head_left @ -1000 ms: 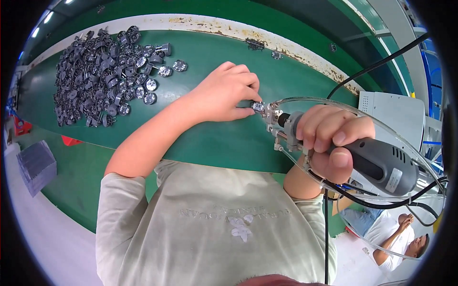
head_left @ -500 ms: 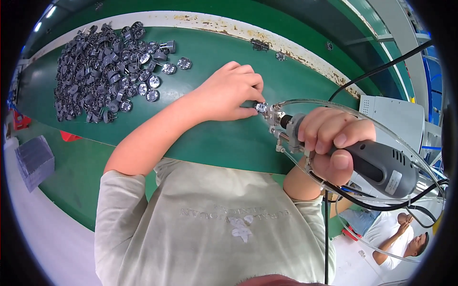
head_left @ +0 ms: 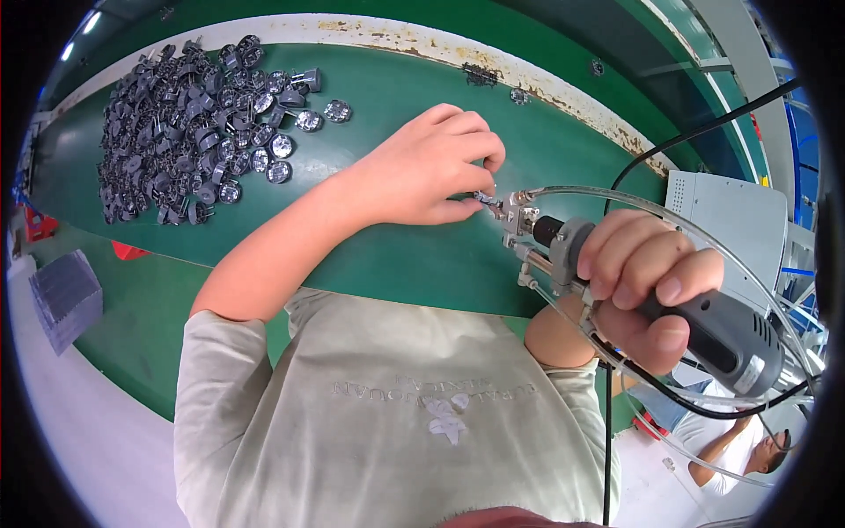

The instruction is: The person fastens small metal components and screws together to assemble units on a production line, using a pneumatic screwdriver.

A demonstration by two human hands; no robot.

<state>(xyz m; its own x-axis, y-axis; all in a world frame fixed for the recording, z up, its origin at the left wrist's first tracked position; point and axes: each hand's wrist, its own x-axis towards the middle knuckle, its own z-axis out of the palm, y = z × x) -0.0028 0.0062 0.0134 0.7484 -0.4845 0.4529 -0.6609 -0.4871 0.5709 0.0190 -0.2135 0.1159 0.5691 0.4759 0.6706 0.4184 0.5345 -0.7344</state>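
My left hand [head_left: 431, 172] rests on the green work surface [head_left: 422, 255] and pinches a small grey part [head_left: 483, 201] between thumb and fingers. My right hand [head_left: 647, 286] grips a grey powered screwdriver [head_left: 704, 330] with a metal nose [head_left: 519, 220]. The tool's tip touches the small part at my left fingertips. A clear tube [head_left: 669, 216] and a black cable [head_left: 695, 132] run from the tool.
A heap of several small grey round parts [head_left: 180, 132] lies at the far left of the green surface. A grey box [head_left: 731, 207] stands at the right. A stack of grey trays [head_left: 62, 295] sits at the lower left. Another person [head_left: 739, 444] is at the lower right.
The picture has shifted slightly. Both hands keep the same hold, with the tool tip still at the part in my left fingers.
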